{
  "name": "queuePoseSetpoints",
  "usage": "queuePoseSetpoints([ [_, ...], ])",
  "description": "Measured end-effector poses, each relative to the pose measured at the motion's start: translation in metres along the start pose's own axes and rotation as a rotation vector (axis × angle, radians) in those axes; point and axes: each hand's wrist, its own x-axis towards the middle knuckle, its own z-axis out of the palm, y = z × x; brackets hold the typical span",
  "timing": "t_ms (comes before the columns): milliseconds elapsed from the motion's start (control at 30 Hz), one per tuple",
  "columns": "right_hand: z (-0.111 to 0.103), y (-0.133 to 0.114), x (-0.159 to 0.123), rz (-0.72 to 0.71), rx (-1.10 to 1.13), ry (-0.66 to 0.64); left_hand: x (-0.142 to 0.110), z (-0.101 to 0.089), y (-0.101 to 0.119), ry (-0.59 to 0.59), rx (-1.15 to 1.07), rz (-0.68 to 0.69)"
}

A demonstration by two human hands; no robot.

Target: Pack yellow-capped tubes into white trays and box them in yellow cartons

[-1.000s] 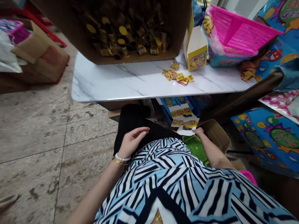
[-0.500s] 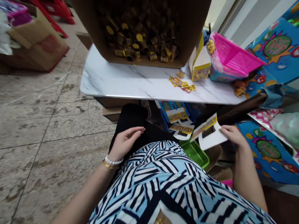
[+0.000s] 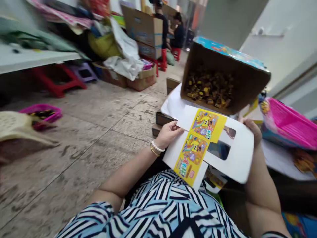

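Observation:
Both my hands hold up a flat die-cut card blank [image 3: 210, 145], white with yellow printed panels and a window cut-out. My left hand [image 3: 168, 134] grips its left edge, and my right hand [image 3: 252, 129] grips its upper right edge. Beyond the blank, a tilted cardboard box [image 3: 225, 76] holds many small gold and yellow packets [image 3: 210, 91]. The box stands on a white tabletop [image 3: 172, 105], and the blank hides the table's near part. A pink plastic basket [image 3: 288, 124] lies to the right.
Tiled floor spreads left of me, with a pink tub [image 3: 41, 115] near a beige sack. Farther back stand stacked cartons [image 3: 145, 34], white plastic bags, and red stools [image 3: 58, 81]. Two seated people [image 3: 170, 31] are at the far end. A white wall rises on the right.
My left hand has moved from above my lap onto the blank, and both hands now raise it. The view has swung up and left, showing more of the room.

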Motion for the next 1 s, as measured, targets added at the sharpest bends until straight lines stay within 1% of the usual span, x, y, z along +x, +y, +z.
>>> queuePoseSetpoints([
  [67,0.046,0.024,0.008,0.051,0.177,-0.08,-0.012,-0.027,-0.004,0.22,-0.059,0.044],
  [100,0.071,0.035,0.004,0.086,0.25,-0.127,-0.017,-0.041,-0.006,0.33,-0.087,0.072],
  [167,0.12,0.055,-0.016,0.156,0.365,-0.229,-0.029,-0.067,-0.01,0.531,-0.129,0.13],
  [200,0.141,0.064,-0.03,0.213,0.411,-0.313,-0.034,-0.078,-0.013,0.616,-0.14,0.155],
  [233,0.159,0.071,-0.045,0.305,0.497,-0.407,-0.04,-0.087,-0.015,0.688,-0.141,0.176],
  [267,0.173,0.078,-0.059,0.356,0.502,-0.483,-0.045,-0.093,-0.018,0.745,-0.132,0.192],
  [333,0.192,0.088,-0.079,0.426,0.435,-0.596,-0.054,-0.1,-0.024,0.822,-0.084,0.218],
  [367,0.198,0.091,-0.084,0.432,0.36,-0.623,-0.057,-0.1,-0.027,0.849,-0.047,0.23],
  [433,0.206,0.096,-0.086,0.434,0.216,-0.627,-0.062,-0.099,-0.032,0.903,0.041,0.255],
  [533,0.214,0.103,-0.08,0.406,0.038,-0.548,-0.064,-0.096,-0.036,0.959,0.148,0.28],
  [600,0.216,0.109,-0.079,0.377,-0.066,-0.481,-0.065,-0.096,-0.036,0.926,0.174,0.283],
  [667,0.217,0.114,-0.081,0.364,-0.132,-0.43,-0.066,-0.097,-0.034,0.828,0.176,0.279],
  [733,0.218,0.118,-0.086,0.369,-0.158,-0.394,-0.071,-0.099,-0.03,0.725,0.173,0.274],
  [767,0.219,0.12,-0.088,0.374,-0.16,-0.379,-0.073,-0.099,-0.028,0.695,0.176,0.277],
  [800,0.22,0.121,-0.089,0.378,-0.156,-0.363,-0.076,-0.1,-0.026,0.689,0.187,0.285],
  [900,0.222,0.121,-0.092,0.368,-0.132,-0.316,-0.08,-0.102,-0.022,0.776,0.257,0.32],
  [967,0.222,0.119,-0.093,0.352,-0.115,-0.306,-0.078,-0.104,-0.02,0.828,0.301,0.326],
  [1000,0.221,0.117,-0.094,0.347,-0.112,-0.308,-0.075,-0.106,-0.018,0.834,0.315,0.325],
])
